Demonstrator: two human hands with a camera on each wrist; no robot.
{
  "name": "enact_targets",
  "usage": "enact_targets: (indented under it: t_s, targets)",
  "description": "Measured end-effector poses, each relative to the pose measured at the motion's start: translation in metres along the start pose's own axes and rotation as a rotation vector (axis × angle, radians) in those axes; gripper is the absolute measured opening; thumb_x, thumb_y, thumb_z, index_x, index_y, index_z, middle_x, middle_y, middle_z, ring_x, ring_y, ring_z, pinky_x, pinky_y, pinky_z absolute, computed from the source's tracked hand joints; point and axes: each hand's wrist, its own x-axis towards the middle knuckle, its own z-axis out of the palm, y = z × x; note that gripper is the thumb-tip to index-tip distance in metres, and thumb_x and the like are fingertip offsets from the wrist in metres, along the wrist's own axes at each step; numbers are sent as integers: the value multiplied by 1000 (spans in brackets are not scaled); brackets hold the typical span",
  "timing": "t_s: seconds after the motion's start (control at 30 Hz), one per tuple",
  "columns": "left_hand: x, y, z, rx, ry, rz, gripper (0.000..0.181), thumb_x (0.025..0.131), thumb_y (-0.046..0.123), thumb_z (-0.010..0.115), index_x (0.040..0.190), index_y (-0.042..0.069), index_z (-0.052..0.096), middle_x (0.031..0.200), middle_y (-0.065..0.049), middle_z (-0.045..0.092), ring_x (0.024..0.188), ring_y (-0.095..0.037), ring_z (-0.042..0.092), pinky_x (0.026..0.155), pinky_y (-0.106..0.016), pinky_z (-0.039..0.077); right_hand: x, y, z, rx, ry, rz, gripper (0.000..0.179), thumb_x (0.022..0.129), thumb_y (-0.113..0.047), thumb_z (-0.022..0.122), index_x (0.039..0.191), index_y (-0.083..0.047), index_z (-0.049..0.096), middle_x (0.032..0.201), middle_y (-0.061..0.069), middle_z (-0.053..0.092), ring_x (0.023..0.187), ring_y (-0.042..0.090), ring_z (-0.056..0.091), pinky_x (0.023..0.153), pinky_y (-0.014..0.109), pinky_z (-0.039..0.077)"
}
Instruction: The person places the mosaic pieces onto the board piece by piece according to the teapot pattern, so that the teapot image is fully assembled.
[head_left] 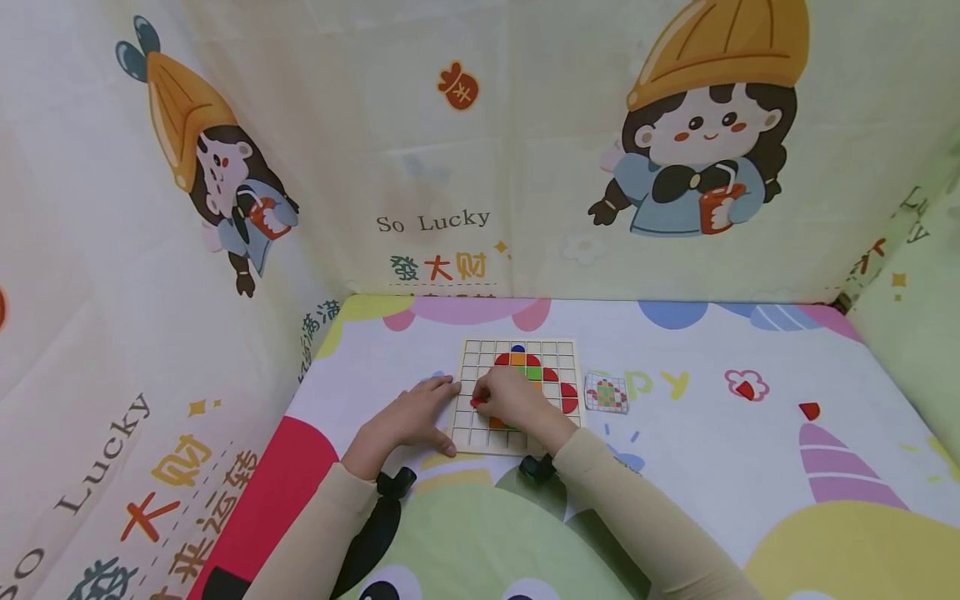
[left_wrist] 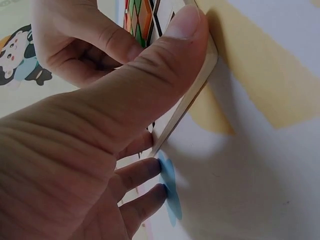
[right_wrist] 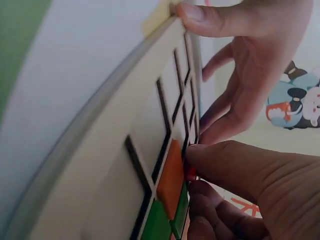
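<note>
A wooden grid board [head_left: 467, 437] lies on the table, some of its squares filled with red, orange, green and blue pieces. Over its left part, my right hand [head_left: 513, 400] pinches a small red piece [head_left: 476, 402] between thumb and fingertips. In the right wrist view, that red piece [right_wrist: 190, 173] shows only partly, close to an orange piece [right_wrist: 171, 177]. My left hand [head_left: 411, 415] rests at the board's near left corner. Its extended thumb [left_wrist: 185, 25] touches the near edge while the fingers reach along the left side. The right hand hides several squares.
A small pattern card [head_left: 607, 393] lies just right of the board. Farther right are two loose red pieces, one on a printed flower [head_left: 745, 390] and one [head_left: 809, 411] above a printed purple cone. Patterned cloth walls [head_left: 540, 167] stand behind and beside the table.
</note>
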Motion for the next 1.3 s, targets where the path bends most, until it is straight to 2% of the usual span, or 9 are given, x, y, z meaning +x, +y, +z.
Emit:
enact_targets:
  t_s: [0.13, 0.27, 0.4, 0.7, 0.93, 1.07, 1.3]
  targets:
    - [-1, 0, -1, -3, 2, -3, 108, 68, 45, 96, 158, 17, 44, 168, -9, 34, 156, -33, 28, 117, -70, 30, -1, -3, 1, -42, 21, 23, 7, 91, -18, 80, 93, -12, 76, 83, -3, 65, 80, 15, 56, 75, 29, 54]
    - [-1, 1, -1, -7, 1, -2, 108, 68, 44, 97, 158, 17, 44, 167, -9, 34, 156, -34, 28, 116, -71, 30, -2, -1, 5, -51, 72, 58, 19, 92, -23, 79, 82, -14, 66, 74, -2, 59, 72, 15, 54, 65, 26, 49]
    - [-1, 1, -1, -5, 3, -3, 108, 68, 45, 97, 158, 18, 43, 168, -9, 34, 157, -33, 28, 116, -72, 29, 0, 0, 7, -89, 101, 41, 24, 92, -23, 79, 77, -15, 62, 73, -2, 57, 73, 16, 53, 66, 27, 47]
    - [-1, 0, -1, -7, -1, 7, 108, 69, 45, 96, 159, 18, 42, 169, -9, 32, 157, -34, 27, 116, -72, 28, 1, -6, 2, -235, 85, 51, 28, 92, -27, 80, 72, -13, 66, 70, -2, 57, 68, 16, 52, 63, 28, 47]
    - [0, 0, 0, -12, -3, 13, 108, 70, 44, 96, 159, 17, 42, 169, -9, 32, 156, -34, 28, 116, -72, 29, 4, -5, 0, -123, 102, 149, 24, 93, -22, 76, 73, -9, 70, 61, -1, 58, 56, 15, 52, 52, 25, 42]
    - [1, 0, 1, -9, -10, 18, 108, 70, 46, 95, 160, 17, 41, 169, -10, 32, 157, -34, 27, 116, -73, 28, 5, 1, -7, -71, 103, 192, 20, 93, -20, 78, 77, -11, 70, 67, -1, 61, 62, 16, 55, 58, 25, 47]
    - [-1, 0, 0, -3, -15, -6, 108, 70, 45, 95, 160, 19, 41, 169, -9, 32, 157, -34, 25, 118, -71, 28, 4, 10, -7, -25, 118, 139, 8, 95, -18, 76, 94, -14, 70, 87, -1, 67, 77, 17, 57, 71, 29, 54]
